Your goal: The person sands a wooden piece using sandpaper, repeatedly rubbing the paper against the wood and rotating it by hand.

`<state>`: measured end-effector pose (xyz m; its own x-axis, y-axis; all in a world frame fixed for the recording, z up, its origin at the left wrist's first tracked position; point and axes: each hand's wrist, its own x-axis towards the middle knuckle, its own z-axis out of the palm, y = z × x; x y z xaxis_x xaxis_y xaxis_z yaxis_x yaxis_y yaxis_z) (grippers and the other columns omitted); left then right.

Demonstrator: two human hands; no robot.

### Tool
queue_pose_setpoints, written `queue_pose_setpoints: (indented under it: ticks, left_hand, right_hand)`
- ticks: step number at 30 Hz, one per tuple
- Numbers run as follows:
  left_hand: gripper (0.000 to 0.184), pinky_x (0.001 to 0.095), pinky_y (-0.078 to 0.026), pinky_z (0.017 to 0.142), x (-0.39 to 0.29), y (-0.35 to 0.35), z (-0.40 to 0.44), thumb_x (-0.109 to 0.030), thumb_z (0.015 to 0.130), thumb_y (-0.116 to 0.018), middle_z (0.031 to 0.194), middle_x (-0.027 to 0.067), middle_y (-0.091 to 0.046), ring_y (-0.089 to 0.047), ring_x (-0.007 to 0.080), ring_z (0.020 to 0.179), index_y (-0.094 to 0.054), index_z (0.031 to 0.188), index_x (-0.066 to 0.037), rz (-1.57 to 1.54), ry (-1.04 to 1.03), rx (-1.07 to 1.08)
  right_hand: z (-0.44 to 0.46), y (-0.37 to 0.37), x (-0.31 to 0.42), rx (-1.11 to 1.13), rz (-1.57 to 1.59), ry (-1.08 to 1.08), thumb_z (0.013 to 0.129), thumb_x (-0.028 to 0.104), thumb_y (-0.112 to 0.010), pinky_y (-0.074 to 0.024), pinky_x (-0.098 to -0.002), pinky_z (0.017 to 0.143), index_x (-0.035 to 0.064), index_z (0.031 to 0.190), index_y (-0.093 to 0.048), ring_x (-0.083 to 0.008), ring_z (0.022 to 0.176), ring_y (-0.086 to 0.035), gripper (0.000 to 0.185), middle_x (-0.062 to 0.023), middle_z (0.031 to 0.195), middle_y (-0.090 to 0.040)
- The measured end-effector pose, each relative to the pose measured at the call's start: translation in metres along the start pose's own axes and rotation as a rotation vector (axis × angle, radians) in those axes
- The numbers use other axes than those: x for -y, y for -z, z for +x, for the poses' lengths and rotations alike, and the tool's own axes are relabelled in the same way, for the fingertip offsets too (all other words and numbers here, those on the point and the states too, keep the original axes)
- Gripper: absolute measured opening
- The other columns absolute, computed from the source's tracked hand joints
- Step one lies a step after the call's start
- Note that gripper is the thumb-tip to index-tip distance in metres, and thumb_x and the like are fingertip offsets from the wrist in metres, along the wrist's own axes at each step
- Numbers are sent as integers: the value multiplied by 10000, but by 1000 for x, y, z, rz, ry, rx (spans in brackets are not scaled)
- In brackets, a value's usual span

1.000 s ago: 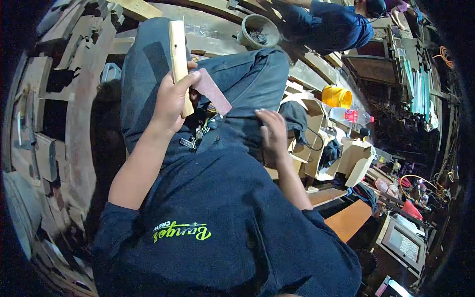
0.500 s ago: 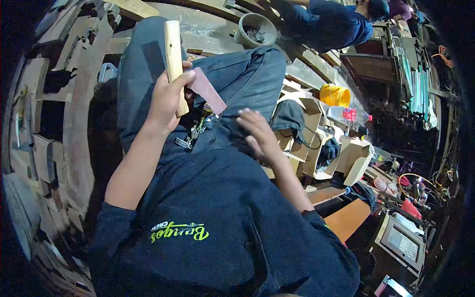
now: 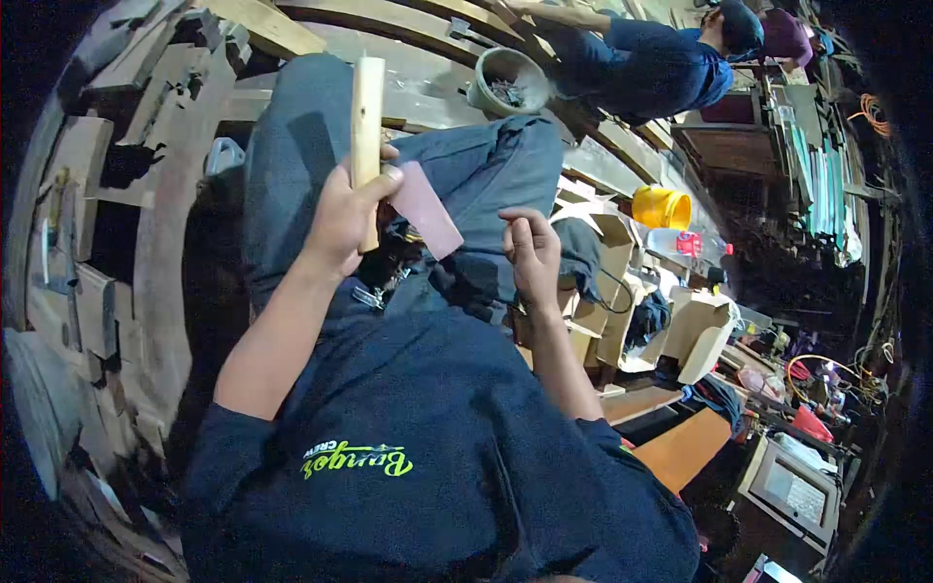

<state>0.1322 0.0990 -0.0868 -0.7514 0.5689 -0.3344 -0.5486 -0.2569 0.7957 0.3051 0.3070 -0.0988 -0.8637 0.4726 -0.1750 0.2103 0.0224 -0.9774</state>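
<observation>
My left hand (image 3: 340, 219) is closed around a pale, smooth wooden stick (image 3: 367, 121), held lengthwise above my lap. The same hand pinches a pink rectangular sheet (image 3: 430, 212), perhaps sandpaper, by its upper left corner under the thumb. The sheet slants down to the right, beside the stick. Apart from both, my right hand (image 3: 533, 255) hovers over my right thigh, its fingers curled in and the thumb lying against them. Nothing shows in it. Keys or small metal pieces (image 3: 369, 296) hang at my waist below the left hand.
Ahead stands a grey bucket (image 3: 507, 83) with small scraps inside. Another person (image 3: 661, 63) sits at the upper right. On my right are a yellow container (image 3: 661, 209), a plastic bottle (image 3: 680, 243) and cardboard boxes (image 3: 695, 330). Wooden planks (image 3: 160, 253) lie on my left.
My right hand has gone from spread fingers to curled ones and moved slightly right. The left hand, with stick and pink sheet, sits a little lower and further right in view.
</observation>
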Motion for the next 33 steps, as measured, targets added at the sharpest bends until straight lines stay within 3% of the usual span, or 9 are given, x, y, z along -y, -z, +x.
queue_pose_setpoints:
  ticks: [3,6,10,18,19,20,22,26,33]
  left_hand:
    - [323,225,-448,785,-2,-1,-4,-101,879,-694,937,-25,-577,-544,68,854,-583,1179,-61,25,-7,79]
    - [329,212,-451,738,-4,-2,-5,-80,878,-701,892,-35,-584,-551,53,800,-577,1182,-51,107,8,118]
    - [349,210,-444,692,1,-2,-2,-69,878,-698,872,-33,-587,-545,52,777,-561,1198,-48,50,-45,144]
    - [334,205,-476,574,4,-12,-6,-54,866,-699,836,5,-588,-559,52,695,-539,1159,-50,327,-249,183]
    - [359,196,-474,487,-9,-13,-16,-54,865,-700,866,17,-589,-546,47,627,-526,1179,-54,179,19,196]
    - [359,196,-474,487,-10,-14,-16,-54,865,-700,866,17,-589,-546,47,627,-526,1179,-54,183,20,199]
    - [364,202,-461,419,-11,-14,-16,-48,870,-692,884,13,-587,-533,42,576,-516,1188,-53,267,-58,145]
    - [264,193,-452,505,7,-9,-5,-114,928,-641,864,-12,-585,-502,22,612,-536,1161,-46,204,-160,51]
    - [256,198,-357,563,13,-4,-4,-239,1033,-477,775,-16,-518,-424,40,623,-536,1188,-43,163,-194,216]
  right_hand:
    - [20,-48,13,317,590,-190,984,564,-469,-468,-326,916,-17,1339,-479,-168,1030,-578,682,-110,1205,-588]
    - [18,-60,20,502,625,-273,917,587,-570,-444,-346,1011,-26,1383,-443,-201,1166,-579,781,-117,1262,-593]
    - [2,-70,43,405,778,-463,817,354,-764,-496,-332,952,-8,1410,-404,-191,1086,-609,783,-101,1198,-605]
    - [0,-60,37,453,725,-510,848,340,-749,-531,-334,901,14,1324,-470,-186,1041,-634,641,-107,1185,-607]
    - [4,-65,38,506,741,-529,866,344,-733,-535,-336,903,10,1330,-463,-195,1035,-641,632,-117,1190,-605]
    - [6,-68,39,557,759,-546,884,348,-717,-539,-338,906,6,1336,-455,-204,1028,-648,624,-127,1196,-603]
    - [6,-68,43,552,736,-536,925,319,-679,-540,-339,919,-6,1322,-476,-214,1054,-649,552,-135,1193,-619]
    - [6,-71,40,336,461,-343,973,198,-622,-530,-345,926,-9,1309,-523,-199,1065,-654,407,-123,1206,-655]
    - [31,-64,46,-47,690,-211,990,158,-584,-504,-417,1006,1,1343,-452,-286,1221,-574,409,-176,1333,-573]
